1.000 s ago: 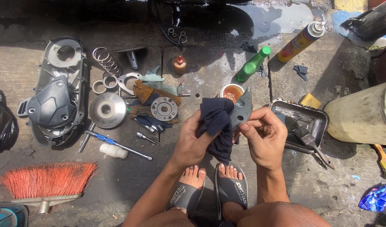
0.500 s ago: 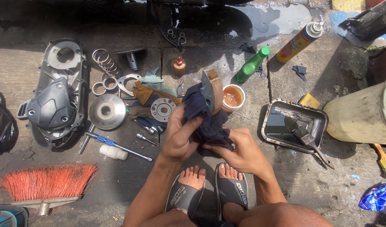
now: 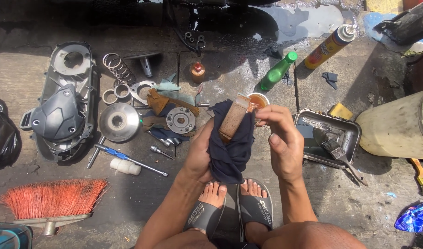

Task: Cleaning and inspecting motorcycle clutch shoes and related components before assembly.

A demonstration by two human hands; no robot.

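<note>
Holding rusty curved part (image 3: 233, 121) in dark rag (image 3: 230, 154) | both hands (image 3: 200, 154) (image 3: 281, 140)

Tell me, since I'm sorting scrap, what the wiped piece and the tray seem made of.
The curved piece in the dark rag looks like metal with a rough, rust-brown facing. The tray looks like thin sheet metal: shiny, dented rim.

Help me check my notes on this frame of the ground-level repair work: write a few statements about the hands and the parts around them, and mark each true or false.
1. The left hand cradles a dark cloth around a rusty brown part. True.
2. The right hand holds the paintbrush. False: the paintbrush lies in the metal tray.
3. The green bottle lies on the ground. True.
4. The orange broom is at the person's right. False: it lies at their left.
</note>
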